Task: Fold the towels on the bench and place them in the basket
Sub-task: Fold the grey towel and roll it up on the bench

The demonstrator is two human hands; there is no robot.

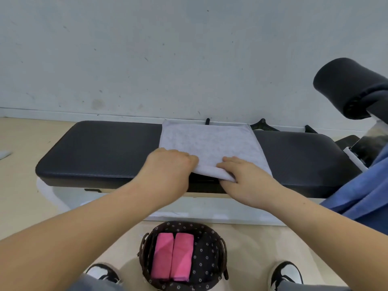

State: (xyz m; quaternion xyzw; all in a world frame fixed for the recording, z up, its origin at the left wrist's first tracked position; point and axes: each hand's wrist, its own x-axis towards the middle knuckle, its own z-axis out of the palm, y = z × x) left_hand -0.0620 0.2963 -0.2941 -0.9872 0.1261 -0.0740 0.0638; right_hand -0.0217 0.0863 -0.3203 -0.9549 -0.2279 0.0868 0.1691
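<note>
**Basket.** A wicker basket stands on the floor at the person's feet, at 6 o'clock of the view. Two folded pink towels lie side by side in its left half. The lining of the right half shows beside them.

**Hands.** Both are above the basket, near the centre of the view.
- The left hand has its fingers curled over the near edge of the pale grey towel, at about the towel's 7 o'clock corner.
- The right hand has its fingers laid on top of the same edge towards 5 o'clock, where the cloth turns up on the thumb side. It appears to pinch the hem, though the thumb is hidden.
- Between the hands the edge stands slightly off the padding.

**Towel.** It lies spread flat across the middle of the black padded bench. Its far edge reaches the bench's far side at 12 o'clock.

**Assessment.** The step in hand is judged to be the first fold, taking the near edge over to the far edge.
- Both grips sit inboard of the corners, and moving them outward would stop the corners drooping.
- The edge should be lifted with both hands together and kept taut.
- It should be carried level to 12 o'clock, with the corners matched before release.
- The crease should then be pressed from the centre outward.

**Beyond.** A blue cloth hangs at 3 o'clock by the bench's right end, and I cannot tell whether it is a towel. A foam roller pad stands at 2 o'clock, and a scuffed wall lies behind.
</note>
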